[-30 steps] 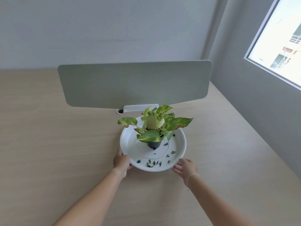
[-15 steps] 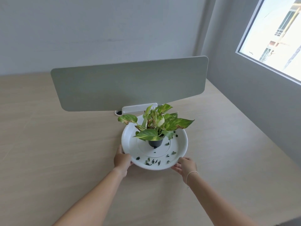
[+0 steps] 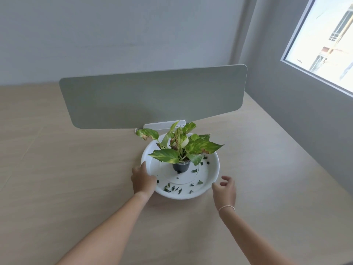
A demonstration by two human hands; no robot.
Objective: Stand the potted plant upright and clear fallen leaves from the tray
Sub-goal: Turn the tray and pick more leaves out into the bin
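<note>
White tray [image 3: 211, 170] is sitting on the wooden table [image 3: 76, 178], with the potted plant [image 3: 180, 150] standing upright in its middle.
The left hand [image 3: 142, 179] is gripping the tray's left rim, thumb over the edge; the right hand [image 3: 225, 190] is hovering just beside the right rim, fingers loosely spread, holding nothing. Small dark fallen leaves [image 3: 172, 188] are lying scattered across the tray's floor.

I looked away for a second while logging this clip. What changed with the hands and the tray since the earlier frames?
The right hand let go of the white tray and now hovers just off its rim, fingers loosely spread. The left hand stayed on the tray's left rim. The potted plant stands upright in the tray as before, and the fallen leaves lie scattered in about the same places.
</note>
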